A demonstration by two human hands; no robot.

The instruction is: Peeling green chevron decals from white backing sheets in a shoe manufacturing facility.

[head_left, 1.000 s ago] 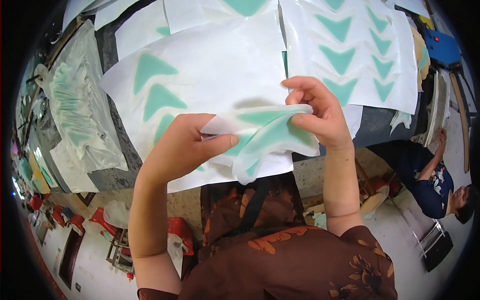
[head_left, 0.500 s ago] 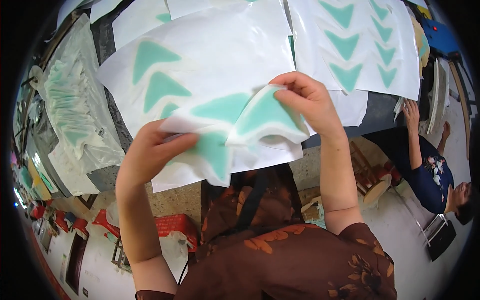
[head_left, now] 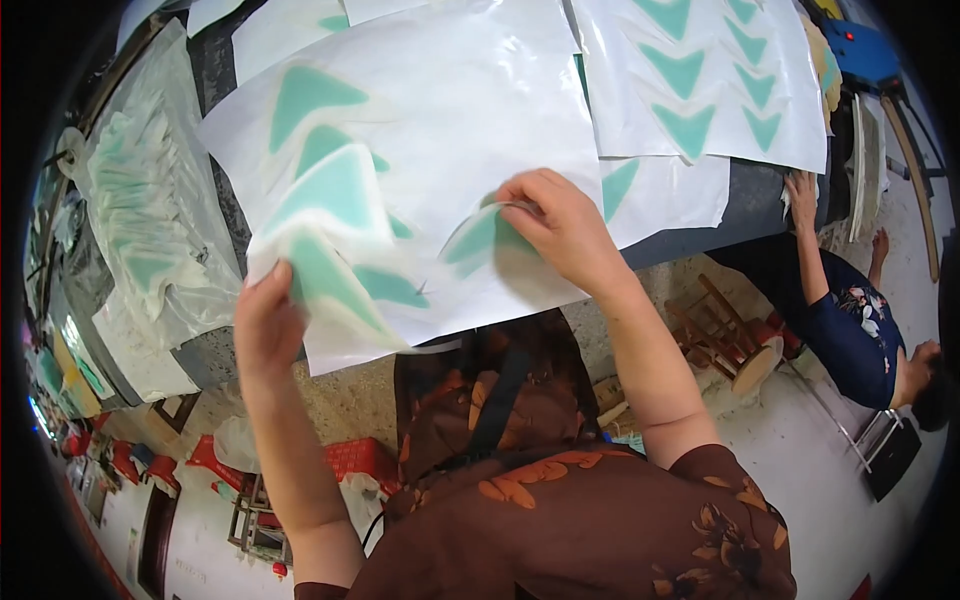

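My left hand [head_left: 270,325] is closed on green arrowhead-shaped pieces [head_left: 335,275] with translucent white borders, gripping their left edge over a large white sheet [head_left: 450,110]. They overlap and are partly blurred. My right hand [head_left: 560,225] pinches the edge of another green piece [head_left: 485,240] low over the front right of the same sheet. Its far end is hidden under my fingers. Two more green arrowhead shapes [head_left: 310,100] lie in a column on the sheet's left part, the lower one partly covered by the pieces in my left hand.
A clear plastic bag [head_left: 150,190] of stacked green pieces lies at the left. Right of my sheet is another white sheet [head_left: 700,80] with rows of green arrowheads. Across at the right a co-worker [head_left: 850,320] rests a hand on the table. A wooden stool [head_left: 740,345] stands below.
My hands have moved apart. The left went left and down with its pieces; the right brought one piece left and down to the sheet. The white sheets shifted slightly in view.
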